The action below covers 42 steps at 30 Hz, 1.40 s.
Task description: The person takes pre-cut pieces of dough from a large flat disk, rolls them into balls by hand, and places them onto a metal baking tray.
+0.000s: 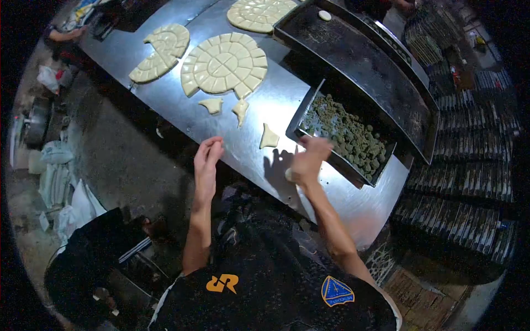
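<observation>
My right hand (311,160) is closed and slightly blurred, beside the near edge of a metal tray (305,105) of dark green filling balls (359,143). A pale bit of dough (289,175) shows at its palm side. My left hand (208,163) is over the table's front edge, its fingers curled together with nothing visible in them. Between the hands, a loose dough piece (269,136) lies on the metal table (243,151). Two more cut pieces, one dough piece (211,105) and another dough piece (239,112), lie below a scored dough round (223,63).
A partly used dough round (163,52) lies at the left, and another round (260,14) at the back. A large dark baking tray (359,60) holds one pale dough piece (324,15). Stacked trays (469,154) stand right. A co-worker's arm (66,35) shows far left.
</observation>
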Available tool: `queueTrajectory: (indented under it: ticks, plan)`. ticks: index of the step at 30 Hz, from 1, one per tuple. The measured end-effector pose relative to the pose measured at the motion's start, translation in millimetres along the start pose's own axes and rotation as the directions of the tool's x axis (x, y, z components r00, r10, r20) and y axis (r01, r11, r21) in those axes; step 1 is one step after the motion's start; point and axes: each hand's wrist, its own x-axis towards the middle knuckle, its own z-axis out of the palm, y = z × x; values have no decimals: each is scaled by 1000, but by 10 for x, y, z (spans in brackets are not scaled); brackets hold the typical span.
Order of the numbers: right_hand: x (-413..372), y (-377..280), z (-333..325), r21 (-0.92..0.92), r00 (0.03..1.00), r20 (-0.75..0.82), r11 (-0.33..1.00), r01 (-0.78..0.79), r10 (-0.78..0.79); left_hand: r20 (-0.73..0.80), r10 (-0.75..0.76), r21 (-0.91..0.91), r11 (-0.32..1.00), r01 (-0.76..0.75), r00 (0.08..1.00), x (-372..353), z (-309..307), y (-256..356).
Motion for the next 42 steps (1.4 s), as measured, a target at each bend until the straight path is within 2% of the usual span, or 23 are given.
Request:
queueTrajectory:
  ticks: [2, 4, 6, 8, 9, 10, 12, 14, 16, 18, 20, 21, 22, 24, 29, 31, 32, 35, 37, 38, 39, 40, 42]
  plan:
    - [-218, 34, 442, -43, 965, 258, 997, 65, -52, -2, -35, 89, 995, 35, 999, -37, 12, -42]
    - [-166, -19, 441, -78, 965, 256, 994, 80, -58, -9, -96, 189, 977, 96, 995, 53, 99, -172]
    - [-168, 46, 476, -1, 959, 265, 995, 100, -96, 74, -188, 497, 859, 127, 979, 186, 270, -344]
    - [-151, 167, 403, 96, 934, 313, 984, 151, -173, 157, -143, 703, 711, -9, 977, 360, 506, -678]
    - [-163, 232, 318, 123, 915, 344, 976, 181, -213, 158, 73, 779, 603, -170, 985, 367, 642, -775]
    - [-133, 202, 14, 34, 737, 673, 998, 49, -59, 181, 291, 839, 453, -302, 939, 329, 762, -817]
    - [-267, 469, -214, 130, 681, 712, 986, 109, -169, 217, 303, 752, 554, -357, 928, 365, 932, -734]
    - [-90, 512, -400, 162, 494, 849, 982, 93, -187, 270, 216, 636, 692, -342, 938, 474, 994, -722]
    - [295, 403, -564, 357, 551, 784, 934, -24, -286, 223, 174, 502, 823, -266, 959, 558, 1023, -600]
    - [853, 176, -708, 355, 795, 575, 934, -28, -195, 218, 113, 322, 929, -181, 969, 711, 919, -536]
    - [1507, -66, -736, 322, 916, 401, 938, -128, -13, 274, 106, 72, 989, -130, 956, 911, 732, -570]
    - [1823, -76, -606, 493, 966, 246, 868, -57, -76, 258, 68, 44, 996, -82, 964, 969, 661, -473]
    - [2131, 47, -400, 364, 986, 139, 930, 39, -96, 243, 28, 14, 999, -32, 970, 994, 602, -343]
    - [2715, 18, -120, 389, 989, 149, 918, -73, 15, 164, 3, -13, 1000, -1, 986, 1053, 483, -214]
    - [3500, 259, 688, 192, 992, 92, 979, 67, -86, 60, 16, -120, 993, -9, 998, 1087, 106, -161]
    - [3501, 262, 773, 173, 926, 374, 985, -10, -56, -7, -63, -167, 984, 61, 998, 1015, 41, -46]
    - [3413, 286, 789, 172, 925, 377, 985, -24, -43, -1, -73, -159, 985, 71, 997, 991, 42, 11]
    - [2832, 70, 411, 291, 995, -63, 953, 87, -71, -39, -125, -401, 911, 99, 991, 1020, 202, 139]
    - [2208, -99, 132, 531, 995, 87, 843, -81, 41, 71, -113, -362, 923, 131, 991, 1063, 340, 77]
    - [1816, -31, 108, 513, 957, 284, 835, -198, 52, 173, -92, -333, 932, 147, 981, 1057, 434, 56]
    - [1562, -188, -174, 449, 800, 591, 782, -433, 103, 266, -121, -248, 950, 189, 956, 1032, 582, 78]
    - [1196, -34, -91, 565, 756, 654, 682, -464, -26, 354, -153, -160, 962, 220, 923, 986, 735, 87]
    - [727, -134, -275, 633, 741, 654, 427, -646, 151, 539, -176, 21, 981, 195, 824, 868, 988, 41]
